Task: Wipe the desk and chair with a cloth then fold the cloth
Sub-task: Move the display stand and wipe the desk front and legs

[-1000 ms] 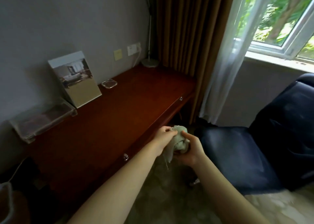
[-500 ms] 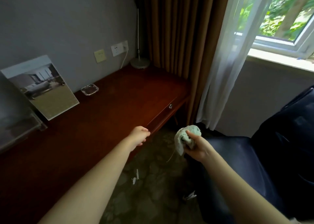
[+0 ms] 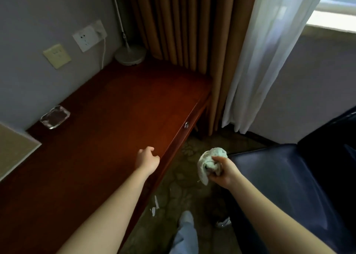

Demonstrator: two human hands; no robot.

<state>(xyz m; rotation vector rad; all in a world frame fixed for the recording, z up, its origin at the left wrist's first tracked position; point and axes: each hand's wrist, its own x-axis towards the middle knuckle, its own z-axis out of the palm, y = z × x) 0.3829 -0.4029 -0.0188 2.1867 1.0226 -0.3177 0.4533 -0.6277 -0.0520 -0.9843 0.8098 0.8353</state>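
Left hand: the left hand (image 3: 147,160) reaches over the front edge of the desk (image 3: 115,119), fingers loosely curled and grasping nothing; whether it touches the wood cannot be told.
Right hand: the right hand (image 3: 223,172) is clenched around the cloth (image 3: 210,161), held in the air between the desk's front edge and the chair (image 3: 279,176).
Cloth: pale and bunched into a ball, one end hanging below the fist (off both desk and chair).
Desk: dark red wood running along the grey wall, with a small metal drawer knob (image 3: 186,125) on its front face near the far corner.
Back edge of desk: a clear glass dish (image 3: 54,117) sits against the wall at the left; a round white lamp base (image 3: 130,54) stands in the far corner, its thin stem rising out of view.
Near-left edge: the corner of a pale card (image 3: 13,151) shows at the picture's border.
Wall: a white socket (image 3: 89,35) with a cord plugged in, and a cream switch (image 3: 56,55) just beside it.
Chair: dark blue and padded, at the right, apart from the desk.
Window side: a brown curtain (image 3: 183,32) hangs past the desk's far end, a white sheer curtain (image 3: 260,61) beside it.
Floor: patterned carpet (image 3: 183,186) with white scraps (image 3: 155,205) near the desk's front edge, and the person's trouser leg (image 3: 185,232) below.
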